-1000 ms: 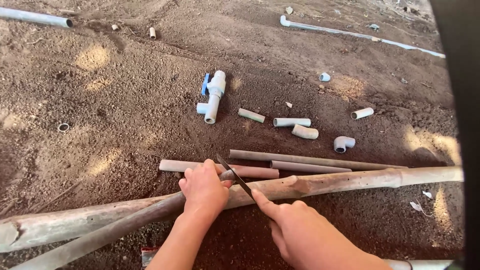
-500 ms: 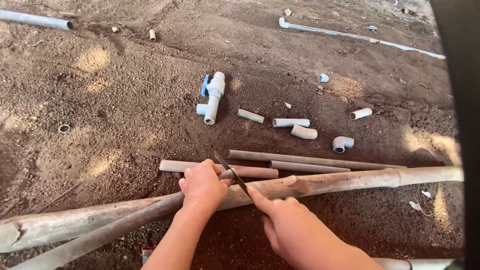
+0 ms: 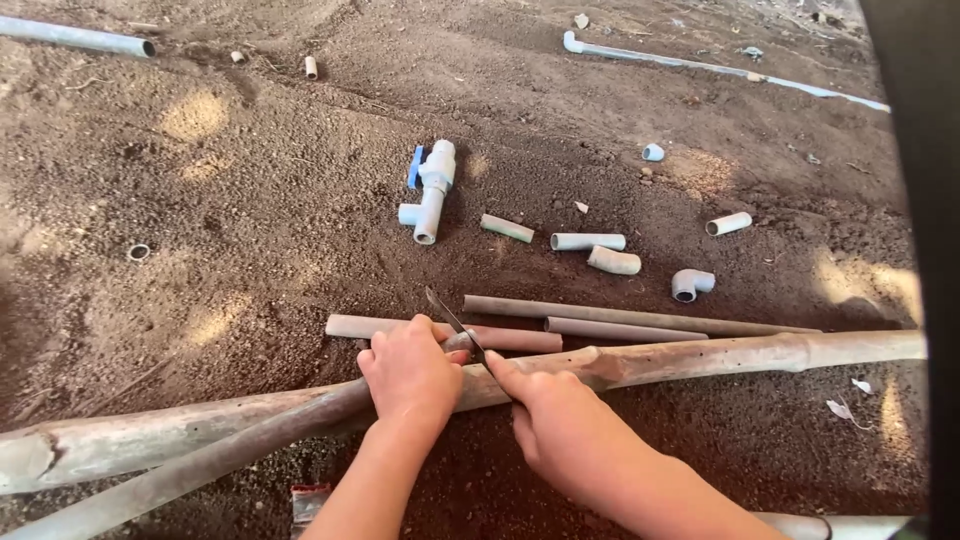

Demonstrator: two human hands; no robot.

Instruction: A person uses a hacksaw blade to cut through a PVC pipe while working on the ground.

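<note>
While the left hand (image 3: 410,375) is clenching the grey pipe (image 3: 300,425) and the right hand (image 3: 565,430) is gripping a thin blade (image 3: 455,325) across it, the cut is looking unfinished — the pipe is lying whole on the soil beside the long pole (image 3: 720,355).

Grey pipes (image 3: 640,318) and a white, blue-handled valve (image 3: 430,190) lie on brown soil (image 3: 250,200).

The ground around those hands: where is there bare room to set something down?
Bare dirt lies left of the valve fitting, toward the small ring. It is crowded right of the valve, among the pipe offcuts and elbow, and by both hands.
</note>
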